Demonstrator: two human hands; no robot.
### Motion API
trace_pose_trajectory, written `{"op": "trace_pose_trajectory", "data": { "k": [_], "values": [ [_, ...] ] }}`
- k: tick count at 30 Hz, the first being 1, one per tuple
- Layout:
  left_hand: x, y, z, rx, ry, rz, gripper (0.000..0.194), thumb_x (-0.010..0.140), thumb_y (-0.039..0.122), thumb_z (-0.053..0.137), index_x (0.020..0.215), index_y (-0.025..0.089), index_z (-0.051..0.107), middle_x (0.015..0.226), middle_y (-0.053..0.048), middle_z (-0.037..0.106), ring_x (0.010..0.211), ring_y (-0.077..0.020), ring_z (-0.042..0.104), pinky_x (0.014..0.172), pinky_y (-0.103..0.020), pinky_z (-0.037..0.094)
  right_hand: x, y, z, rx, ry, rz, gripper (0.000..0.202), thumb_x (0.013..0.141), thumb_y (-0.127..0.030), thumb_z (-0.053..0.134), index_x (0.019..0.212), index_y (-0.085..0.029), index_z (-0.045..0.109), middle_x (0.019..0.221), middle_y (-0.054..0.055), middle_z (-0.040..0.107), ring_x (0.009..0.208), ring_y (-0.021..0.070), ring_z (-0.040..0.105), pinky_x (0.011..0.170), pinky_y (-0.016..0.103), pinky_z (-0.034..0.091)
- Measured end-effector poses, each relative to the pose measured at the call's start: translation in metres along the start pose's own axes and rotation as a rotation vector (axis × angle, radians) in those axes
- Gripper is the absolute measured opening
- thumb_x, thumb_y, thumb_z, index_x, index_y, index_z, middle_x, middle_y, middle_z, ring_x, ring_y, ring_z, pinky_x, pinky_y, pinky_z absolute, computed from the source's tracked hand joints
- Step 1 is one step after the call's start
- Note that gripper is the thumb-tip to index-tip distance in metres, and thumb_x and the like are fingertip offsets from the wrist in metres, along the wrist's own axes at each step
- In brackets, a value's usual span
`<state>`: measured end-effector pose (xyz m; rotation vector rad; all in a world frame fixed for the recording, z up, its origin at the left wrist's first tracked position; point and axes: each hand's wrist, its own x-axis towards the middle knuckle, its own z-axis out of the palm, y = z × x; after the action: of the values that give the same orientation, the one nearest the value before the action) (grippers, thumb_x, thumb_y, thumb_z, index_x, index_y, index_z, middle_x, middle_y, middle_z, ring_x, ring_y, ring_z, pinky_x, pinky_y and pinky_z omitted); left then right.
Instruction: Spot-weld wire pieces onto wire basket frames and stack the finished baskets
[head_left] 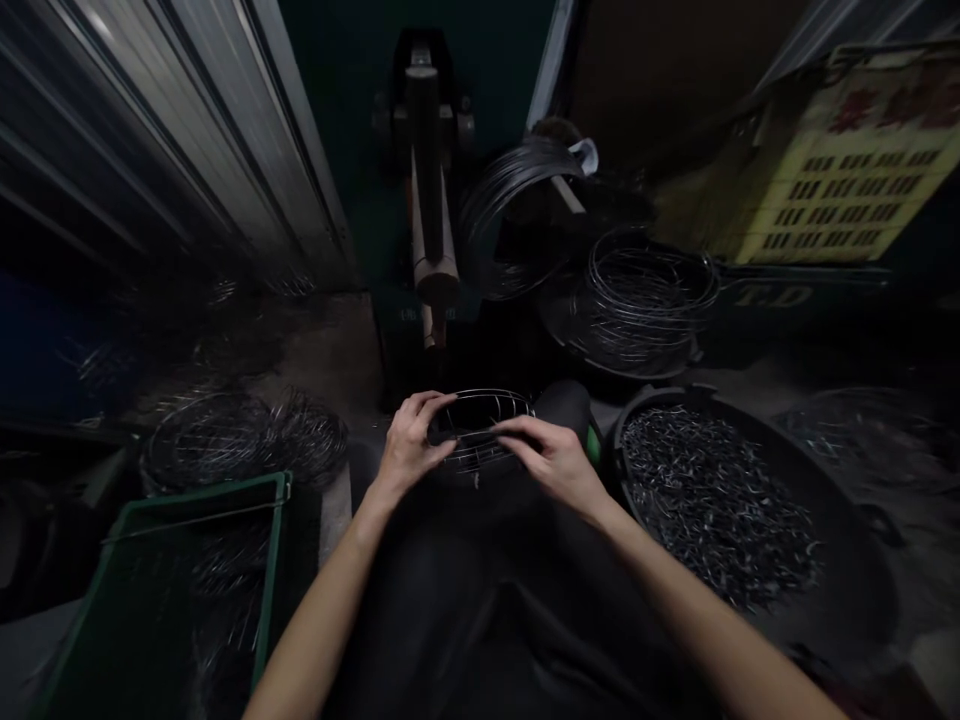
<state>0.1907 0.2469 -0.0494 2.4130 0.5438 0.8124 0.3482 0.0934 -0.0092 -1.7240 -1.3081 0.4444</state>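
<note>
The workshop was dim. Just left of the round pan (757,500) of metal bits, left hand (409,445) and right hand (551,460) gripped a wire ring bundle (480,430), apparently shaping it; steady paired pressure seemed needed.

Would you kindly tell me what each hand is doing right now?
Left hand: closed on the wire frame, at its left side.
Right hand: closed on the same wire frame, at its front.

Basin (862,560) right of crate (274,560)
</note>
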Motion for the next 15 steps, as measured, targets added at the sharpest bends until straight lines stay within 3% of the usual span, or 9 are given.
{"op": "trace_pose_trajectory", "data": {
  "k": [3,7,11,15],
  "values": [
    [0.000,0.003,-0.004,0.025,-0.007,0.012,0.053,0.071,0.016,0.069,0.121,0.022,0.052,0.116,-0.008,0.055,0.109,-0.0239,0.054,0.094,-0.042,0.048,0.026,-0.003,0.006,-0.382,-0.103,-0.252,0.024,0.089,-0.031,0.053,0.107,-0.021,0.066,0.100,0.005,0.071,0.085,0.0165,0.066,0.073,0.026,0.050],
    [0.000,0.003,-0.012,0.019,0.036,0.009,0.053,0.070,0.016,0.068,0.120,0.022,0.052,0.114,-0.008,0.056,0.109,-0.0234,0.055,0.094,-0.041,0.048,0.036,0.006,0.013,-0.790,-0.177,-0.542,0.028,0.087,-0.021,0.055,0.113,-0.020,0.063,0.106,0.003,0.070,0.076,0.0138,0.066,0.059,0.025,0.043],
    [0.001,0.000,-0.018,-0.008,0.052,-0.006,0.052,0.070,0.016,0.068,0.120,0.022,0.052,0.114,-0.008,0.056,0.109,-0.0228,0.055,0.094,-0.040,0.048,0.045,0.007,0.013,-0.803,-0.028,-0.840,0.022,0.088,-0.018,0.054,0.107,-0.019,0.065,0.102,-0.001,0.071,0.063,0.0070,0.061,0.054,0.026,0.037],
    [0.005,-0.001,-0.022,-0.036,0.049,-0.011,0.054,0.069,0.015,0.068,0.120,0.021,0.051,0.115,-0.009,0.054,0.110,-0.0233,0.054,0.095,-0.041,0.048,0.058,0.006,0.010,-0.792,0.052,-1.000,0.020,0.086,-0.015,0.058,0.103,-0.020,0.067,0.105,-0.003,0.070,0.055,0.0031,0.053,0.053,0.025,0.035]
  ]
}}
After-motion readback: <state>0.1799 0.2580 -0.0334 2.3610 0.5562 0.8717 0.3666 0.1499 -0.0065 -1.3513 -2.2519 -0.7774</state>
